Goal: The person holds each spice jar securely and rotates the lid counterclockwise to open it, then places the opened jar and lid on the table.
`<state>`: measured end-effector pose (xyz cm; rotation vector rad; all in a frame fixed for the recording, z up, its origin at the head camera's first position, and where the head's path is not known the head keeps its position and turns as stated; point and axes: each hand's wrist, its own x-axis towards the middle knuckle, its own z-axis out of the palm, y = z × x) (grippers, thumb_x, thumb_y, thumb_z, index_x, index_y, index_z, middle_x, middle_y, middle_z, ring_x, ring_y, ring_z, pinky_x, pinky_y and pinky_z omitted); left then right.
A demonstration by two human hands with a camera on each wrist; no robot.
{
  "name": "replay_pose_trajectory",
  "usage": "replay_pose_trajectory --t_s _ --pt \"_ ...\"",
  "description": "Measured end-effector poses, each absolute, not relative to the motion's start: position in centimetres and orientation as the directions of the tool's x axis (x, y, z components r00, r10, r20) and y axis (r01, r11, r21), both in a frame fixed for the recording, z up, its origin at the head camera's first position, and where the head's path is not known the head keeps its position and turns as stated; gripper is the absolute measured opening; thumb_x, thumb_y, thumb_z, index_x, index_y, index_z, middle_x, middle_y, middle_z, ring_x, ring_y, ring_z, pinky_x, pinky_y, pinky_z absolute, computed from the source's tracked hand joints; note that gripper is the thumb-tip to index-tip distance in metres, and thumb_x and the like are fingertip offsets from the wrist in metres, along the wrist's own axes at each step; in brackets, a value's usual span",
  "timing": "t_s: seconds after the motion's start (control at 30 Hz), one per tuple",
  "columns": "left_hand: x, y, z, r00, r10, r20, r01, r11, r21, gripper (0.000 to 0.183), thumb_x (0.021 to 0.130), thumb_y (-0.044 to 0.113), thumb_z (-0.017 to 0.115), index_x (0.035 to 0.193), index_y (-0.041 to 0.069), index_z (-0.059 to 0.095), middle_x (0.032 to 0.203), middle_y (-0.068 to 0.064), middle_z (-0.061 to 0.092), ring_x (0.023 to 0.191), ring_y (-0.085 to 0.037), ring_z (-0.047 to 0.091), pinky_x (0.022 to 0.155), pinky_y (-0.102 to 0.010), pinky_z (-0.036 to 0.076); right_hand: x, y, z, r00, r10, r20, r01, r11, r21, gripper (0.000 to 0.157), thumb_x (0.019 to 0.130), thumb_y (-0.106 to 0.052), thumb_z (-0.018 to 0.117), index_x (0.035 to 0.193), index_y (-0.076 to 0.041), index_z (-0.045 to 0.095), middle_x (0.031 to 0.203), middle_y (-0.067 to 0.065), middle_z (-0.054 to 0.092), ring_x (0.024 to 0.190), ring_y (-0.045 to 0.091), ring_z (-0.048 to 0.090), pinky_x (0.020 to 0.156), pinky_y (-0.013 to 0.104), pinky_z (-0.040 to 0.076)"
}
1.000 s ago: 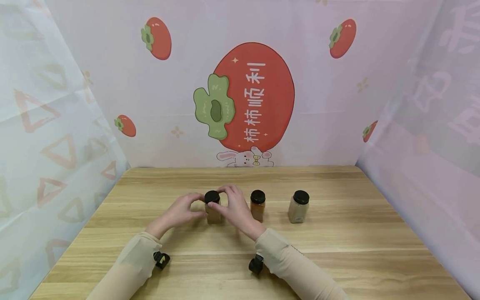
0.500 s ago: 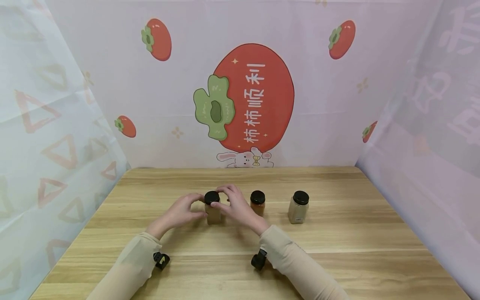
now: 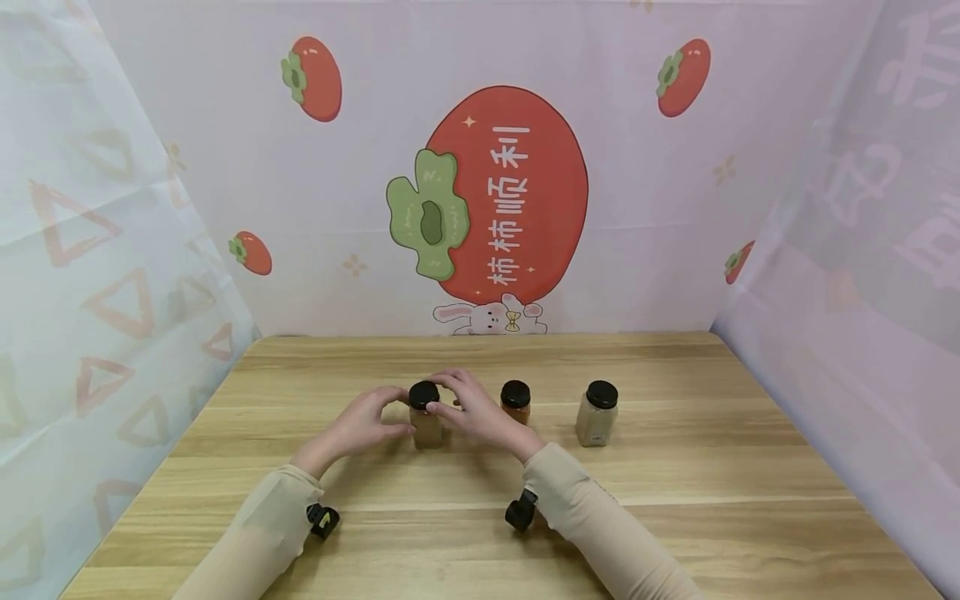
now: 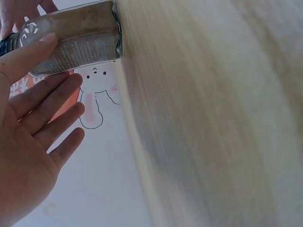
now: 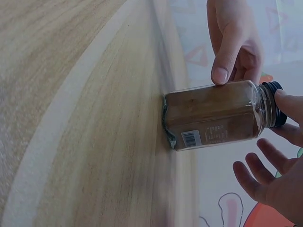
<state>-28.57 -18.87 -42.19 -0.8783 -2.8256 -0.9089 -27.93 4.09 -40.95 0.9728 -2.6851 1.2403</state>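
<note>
A clear spice jar (image 3: 427,429) of brown powder stands upright on the wooden table. My left hand (image 3: 365,422) holds its body from the left, the thumb pressed on the glass in the left wrist view and the other fingers spread near the far side. From the right, my right hand (image 3: 480,414) pinches the ribbed black lid (image 5: 280,112) between thumb and forefinger, its other fingers extended off the jar. The lid sits on the neck, with glass threads showing beside it in the right wrist view. A barcode label (image 5: 191,138) shows low on the jar.
A second jar with orange-brown contents (image 3: 516,397) stands just right of my right hand, partly hidden by it. Farther right is a jar of pale powder (image 3: 597,423), also black-lidded. A printed cloth backdrop (image 3: 637,275) rises behind the table (image 3: 675,517).
My right wrist has swung slightly right and away from me, and its thumb has slid rightward along the lid's near edge. The left hand and jar stay in place.
</note>
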Motion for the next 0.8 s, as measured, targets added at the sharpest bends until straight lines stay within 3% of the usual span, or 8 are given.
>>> replay_pose_trajectory --t_s 0.17,0.4,0.57,0.8 --pt "-28.6 -18.9 -42.1 -0.834 0.508 0.215 0.537 0.657 0.529 0.043 0.079 0.03 0.076 0.115 0.011 0.063 0.117 -0.004 0.065 0.116 -0.028 0.057 0.101 -0.051 0.043 -27.9 4.0 -41.0 -0.808 -0.515 0.285 -0.545 0.47 -0.694 0.047 0.094 -0.028 0.06 0.136 -0.01 0.048 0.137 0.012 0.044 0.124 0.028 0.045 0.096 0.045 0.049" --pt "-28.5 -18.9 -42.0 -0.832 0.512 0.216 0.539 0.649 0.537 0.04 0.079 0.028 0.076 0.114 0.013 0.064 0.115 -0.002 0.066 0.116 -0.027 0.057 0.1 -0.05 0.043 -27.4 3.6 -41.1 -0.852 -0.425 0.306 -0.51 0.541 -0.669 0.052 0.09 -0.037 0.063 0.134 -0.014 0.049 0.133 0.007 0.049 0.121 0.027 0.05 0.091 0.035 0.051" --pt "-28.5 -18.9 -42.0 -0.832 0.51 0.217 0.538 0.651 0.535 0.039 0.079 0.027 0.076 0.113 0.012 0.064 0.114 -0.002 0.066 0.116 -0.027 0.057 0.1 -0.05 0.043 -26.6 3.2 -41.0 -0.878 -0.335 0.343 -0.477 0.55 -0.686 0.053 0.087 -0.04 0.066 0.13 -0.013 0.053 0.13 0.007 0.052 0.117 0.027 0.053 0.088 0.035 0.051" --pt "-28.6 -18.8 -42.2 -0.83 0.51 0.226 0.544 0.652 0.529 0.038 0.079 0.026 0.077 0.112 0.012 0.065 0.113 -0.002 0.066 0.114 -0.027 0.058 0.099 -0.05 0.044 -25.6 2.6 -40.9 -0.883 -0.21 0.421 -0.454 0.616 -0.644 0.047 0.084 -0.044 0.068 0.12 -0.015 0.06 0.122 0.004 0.057 0.117 0.021 0.053 0.098 0.038 0.047"
